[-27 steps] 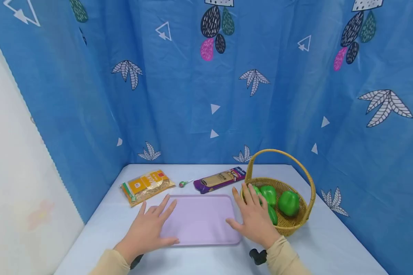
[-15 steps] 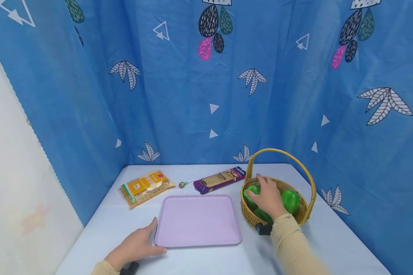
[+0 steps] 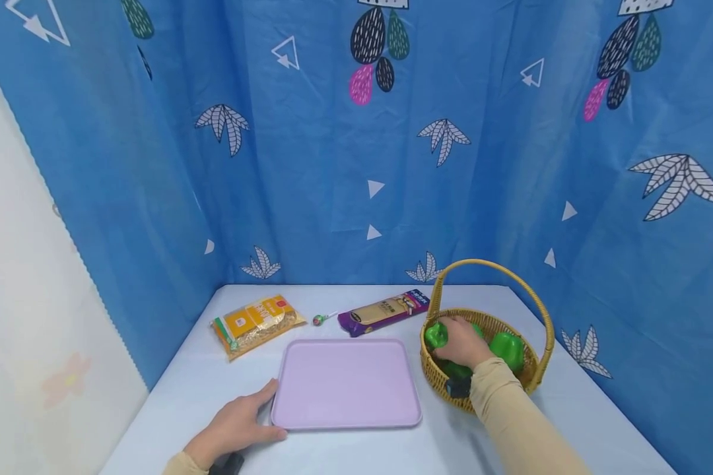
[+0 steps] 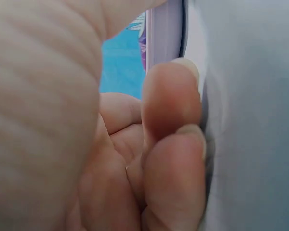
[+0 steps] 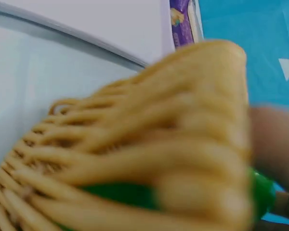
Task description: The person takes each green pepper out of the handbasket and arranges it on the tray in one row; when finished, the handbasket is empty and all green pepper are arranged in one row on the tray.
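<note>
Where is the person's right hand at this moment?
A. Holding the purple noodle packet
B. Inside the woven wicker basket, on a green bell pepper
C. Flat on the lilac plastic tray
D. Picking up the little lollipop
B: the right hand reaches into the woven wicker basket, fingers curled over a green bell pepper.

Head view: bright, even, diffuse light, no glare; soft faint shadows under the tray (image 3: 346, 382) and basket (image 3: 535, 369); sharp at centre, curtain (image 3: 356, 165) lines bowing toward 3 and 9 o'clock; left wrist view: dim, fingers (image 4: 171, 125) pressed close and badly out of focus; right wrist view: wicker smeared by blur, green blotch at 6 o'clock.
</note>
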Action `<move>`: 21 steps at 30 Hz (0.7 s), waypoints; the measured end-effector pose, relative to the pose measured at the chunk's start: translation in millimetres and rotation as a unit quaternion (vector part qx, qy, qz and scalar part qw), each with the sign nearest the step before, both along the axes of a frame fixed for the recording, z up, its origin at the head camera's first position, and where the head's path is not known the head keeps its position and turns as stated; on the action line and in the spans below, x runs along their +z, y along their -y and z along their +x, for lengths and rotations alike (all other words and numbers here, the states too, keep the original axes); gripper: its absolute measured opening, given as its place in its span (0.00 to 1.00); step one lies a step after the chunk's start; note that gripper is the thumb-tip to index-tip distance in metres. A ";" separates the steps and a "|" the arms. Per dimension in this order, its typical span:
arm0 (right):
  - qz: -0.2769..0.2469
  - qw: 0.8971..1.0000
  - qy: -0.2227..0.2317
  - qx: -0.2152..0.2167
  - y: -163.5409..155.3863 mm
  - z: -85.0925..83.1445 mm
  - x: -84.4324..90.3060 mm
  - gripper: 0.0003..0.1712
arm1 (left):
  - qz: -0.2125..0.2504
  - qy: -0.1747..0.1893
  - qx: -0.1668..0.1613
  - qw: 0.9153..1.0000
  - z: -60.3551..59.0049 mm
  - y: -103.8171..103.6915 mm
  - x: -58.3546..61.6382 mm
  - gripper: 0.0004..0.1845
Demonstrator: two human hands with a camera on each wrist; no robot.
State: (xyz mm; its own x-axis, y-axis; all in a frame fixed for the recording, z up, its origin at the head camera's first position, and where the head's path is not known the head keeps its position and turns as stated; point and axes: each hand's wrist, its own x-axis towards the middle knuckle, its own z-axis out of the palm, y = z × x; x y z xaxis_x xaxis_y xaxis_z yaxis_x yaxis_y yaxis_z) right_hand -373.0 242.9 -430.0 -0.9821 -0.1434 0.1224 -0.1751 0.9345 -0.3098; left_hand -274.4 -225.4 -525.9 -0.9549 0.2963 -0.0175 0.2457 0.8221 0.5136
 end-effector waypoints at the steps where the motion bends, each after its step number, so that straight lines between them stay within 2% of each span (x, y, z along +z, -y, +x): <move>1: -0.001 1.000 -0.002 -0.007 0.7 0.0 -0.6 0.45 | 0.001 0.000 0.000 1.000 0.0 0.4 0.5 0.58; 8: -0.014 1.000 -0.014 -0.021 0.3 4.8 1.0 0.45 | 0.006 0.004 -0.002 1.000 1.1 -1.8 2.1 0.58; 13: -0.032 0.996 -0.069 -0.035 1.7 12.4 16.1 0.45 | 0.007 0.005 -0.004 1.000 2.6 -3.6 2.7 0.57; 18: -0.085 0.987 -0.128 -0.056 35.0 21.6 42.4 0.46 | 0.002 0.002 0.004 1.000 4.6 -2.0 3.5 0.57; 21: -0.111 0.983 -0.137 -0.047 69.7 21.1 45.0 0.45 | -0.002 -0.001 0.007 1.000 4.2 -2.1 3.5 0.57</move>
